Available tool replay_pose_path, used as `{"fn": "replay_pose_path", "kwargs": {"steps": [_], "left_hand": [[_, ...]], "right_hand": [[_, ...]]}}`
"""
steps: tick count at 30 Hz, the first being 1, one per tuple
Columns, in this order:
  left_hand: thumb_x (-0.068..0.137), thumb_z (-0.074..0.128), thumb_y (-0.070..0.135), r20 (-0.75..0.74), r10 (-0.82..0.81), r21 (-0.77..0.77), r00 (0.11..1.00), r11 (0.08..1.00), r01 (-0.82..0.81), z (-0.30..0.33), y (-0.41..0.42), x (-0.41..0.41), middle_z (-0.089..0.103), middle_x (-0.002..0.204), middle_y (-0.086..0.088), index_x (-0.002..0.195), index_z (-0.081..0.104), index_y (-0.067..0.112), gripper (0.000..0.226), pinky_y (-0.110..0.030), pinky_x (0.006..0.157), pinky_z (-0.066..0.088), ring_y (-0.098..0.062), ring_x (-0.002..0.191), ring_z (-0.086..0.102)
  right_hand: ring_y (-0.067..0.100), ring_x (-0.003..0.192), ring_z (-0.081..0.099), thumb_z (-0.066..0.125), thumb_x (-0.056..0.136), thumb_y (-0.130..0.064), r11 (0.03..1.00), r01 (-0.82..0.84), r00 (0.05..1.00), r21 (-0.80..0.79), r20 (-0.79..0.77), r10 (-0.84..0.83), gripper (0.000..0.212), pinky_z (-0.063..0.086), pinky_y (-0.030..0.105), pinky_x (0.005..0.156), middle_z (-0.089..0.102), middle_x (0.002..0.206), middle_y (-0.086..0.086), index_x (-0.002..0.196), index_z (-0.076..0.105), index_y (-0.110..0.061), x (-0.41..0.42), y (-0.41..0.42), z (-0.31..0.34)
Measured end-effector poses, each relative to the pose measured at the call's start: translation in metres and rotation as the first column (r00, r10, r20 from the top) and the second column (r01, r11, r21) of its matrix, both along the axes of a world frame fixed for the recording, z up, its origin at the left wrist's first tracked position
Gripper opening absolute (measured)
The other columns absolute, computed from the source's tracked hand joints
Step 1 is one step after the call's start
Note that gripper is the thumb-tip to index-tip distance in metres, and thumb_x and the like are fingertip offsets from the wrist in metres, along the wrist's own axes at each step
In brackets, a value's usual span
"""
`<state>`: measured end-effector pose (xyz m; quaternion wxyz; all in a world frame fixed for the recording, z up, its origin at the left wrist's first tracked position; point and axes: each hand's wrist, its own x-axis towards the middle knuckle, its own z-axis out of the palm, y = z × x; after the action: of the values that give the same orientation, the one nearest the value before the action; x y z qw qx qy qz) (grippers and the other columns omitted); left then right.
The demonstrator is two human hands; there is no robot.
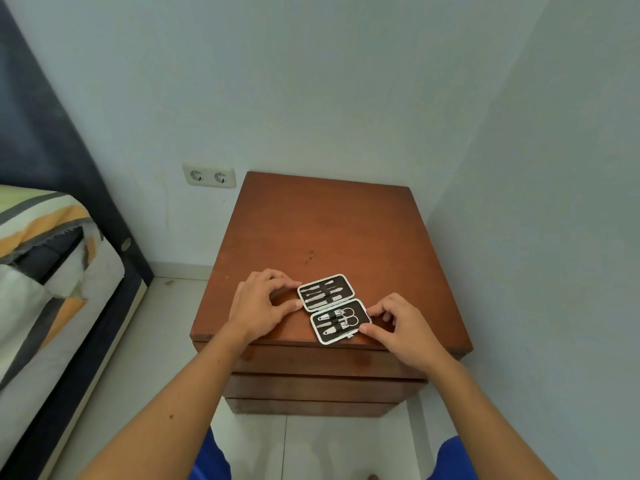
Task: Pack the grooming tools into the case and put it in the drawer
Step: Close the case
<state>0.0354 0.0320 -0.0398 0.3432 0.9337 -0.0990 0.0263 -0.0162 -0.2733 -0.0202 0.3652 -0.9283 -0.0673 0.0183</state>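
Note:
A small grooming case (333,308) lies spread flat near the front edge of a brown wooden nightstand (325,230). Its dark lining has a white rim. Several metal tools sit strapped in both halves, with small scissors (347,316) in the near half. My left hand (263,304) rests on the nightstand at the case's left side, fingertips touching the far half's edge. My right hand (398,327) pinches the right edge of the near half between thumb and fingers. The drawers (322,363) below the top are closed.
A bed with a striped cover (45,271) and dark frame stands to the left. A double wall socket (209,176) is behind the nightstand's left side. Walls close in at the back and right. White floor tiles (311,445) lie below.

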Motion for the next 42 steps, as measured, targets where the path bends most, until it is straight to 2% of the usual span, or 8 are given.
{"fn": "replay_pose_path", "kwargs": {"steps": [12, 18, 22, 27, 31, 33, 37, 42], "left_hand": [[0.101, 0.07, 0.043, -0.133, 0.074, 0.035, 0.988, 0.997, -0.07, 0.013, -0.012, 0.005, 0.056, 0.121, 0.018, 0.128, 0.07, 0.05, 0.028, -0.032, 0.098, 0.022, -0.015, 0.127, 0.046], [0.105, 0.066, 0.03, -0.073, 0.156, -0.072, 0.985, 0.984, -0.161, 0.009, -0.016, -0.009, 0.067, 0.128, 0.012, 0.116, 0.081, 0.034, 0.019, -0.036, 0.099, 0.027, -0.019, 0.128, 0.053], [0.108, 0.06, 0.031, -0.144, 0.185, -0.045, 0.972, 0.98, -0.193, 0.018, -0.026, -0.013, 0.069, 0.13, 0.012, 0.117, 0.081, 0.034, 0.023, -0.042, 0.109, 0.029, -0.019, 0.131, 0.051], [0.107, 0.06, 0.032, -0.3, 0.132, -0.367, 0.945, 0.898, -0.242, 0.038, -0.031, -0.016, 0.072, 0.102, 0.026, 0.093, 0.078, 0.038, 0.023, -0.034, 0.1, 0.049, -0.013, 0.115, 0.067], [0.105, 0.066, 0.036, -0.303, 0.116, -0.431, 0.946, 0.869, -0.244, 0.043, -0.024, -0.024, 0.073, 0.124, 0.011, 0.123, 0.077, 0.026, 0.024, -0.032, 0.101, 0.053, -0.008, 0.117, 0.067], [0.104, 0.067, 0.035, -0.274, 0.082, -0.431, 0.958, 0.88, -0.199, 0.042, -0.021, -0.035, 0.072, 0.127, 0.015, 0.13, 0.075, 0.028, 0.028, -0.033, 0.108, 0.052, 0.0, 0.119, 0.064], [0.101, 0.072, 0.025, -0.196, -0.027, -0.396, 0.98, 0.917, -0.054, 0.03, -0.023, -0.069, 0.064, 0.132, 0.023, 0.15, 0.055, 0.03, 0.052, -0.015, 0.111, 0.042, 0.011, 0.125, 0.057], [0.097, 0.074, 0.039, -0.036, 0.002, -0.127, 0.999, 0.992, -0.007, 0.004, -0.031, -0.097, 0.049, 0.144, 0.012, 0.163, 0.035, 0.018, 0.079, -0.035, 0.122, 0.036, -0.009, 0.143, 0.035]], "right_hand": [[0.001, 0.095, 0.048, 0.085, 0.079, -0.046, 0.992, 0.126, 0.985, 0.001, 0.121, -0.126, 0.03, 0.037, 0.012, 0.078, 0.054, 0.095, -0.018, 0.089, 0.063, -0.03, -0.04, 0.038, -0.014], [0.015, 0.101, 0.055, 0.073, 0.089, -0.05, 0.979, 0.202, 0.979, 0.029, 0.01, -0.203, 0.044, 0.049, 0.032, 0.092, 0.057, 0.102, -0.012, 0.125, 0.069, -0.024, -0.015, 0.035, -0.006], [0.022, 0.113, 0.048, 0.06, 0.1, -0.035, 0.983, 0.185, 0.973, -0.005, -0.142, -0.184, 0.03, 0.032, 0.033, 0.097, 0.062, 0.113, -0.004, 0.128, 0.07, -0.029, 0.012, 0.046, 0.003], [0.005, 0.102, 0.064, 0.064, 0.1, -0.027, 0.902, 0.321, 0.932, 0.288, -0.265, -0.247, 0.019, 0.047, 0.02, 0.077, 0.069, 0.111, -0.011, 0.118, 0.069, -0.025, 0.025, 0.053, 0.029], [0.005, 0.105, 0.064, 0.068, 0.098, -0.027, 0.892, 0.317, 0.946, 0.322, -0.176, -0.273, 0.026, 0.05, 0.025, 0.091, 0.07, 0.114, -0.009, 0.123, 0.069, -0.019, 0.02, 0.054, 0.037], [0.0, 0.101, 0.066, 0.073, 0.095, -0.027, 0.896, 0.294, 0.955, 0.332, -0.14, -0.262, 0.025, 0.053, 0.023, 0.091, 0.072, 0.109, -0.012, 0.119, 0.07, -0.02, 0.01, 0.052, 0.035], [0.002, 0.1, 0.071, 0.081, 0.088, -0.026, 0.895, 0.257, 0.966, 0.365, -0.084, -0.244, 0.03, 0.058, 0.029, 0.096, 0.077, 0.105, -0.011, 0.116, 0.072, -0.021, -0.016, 0.044, 0.021], [0.0, 0.118, 0.064, 0.08, 0.088, -0.033, 0.944, 0.204, 0.976, 0.259, 0.016, -0.216, 0.04, 0.051, 0.027, 0.107, 0.072, 0.122, -0.019, 0.126, 0.071, -0.029, -0.046, 0.045, 0.001]]}}
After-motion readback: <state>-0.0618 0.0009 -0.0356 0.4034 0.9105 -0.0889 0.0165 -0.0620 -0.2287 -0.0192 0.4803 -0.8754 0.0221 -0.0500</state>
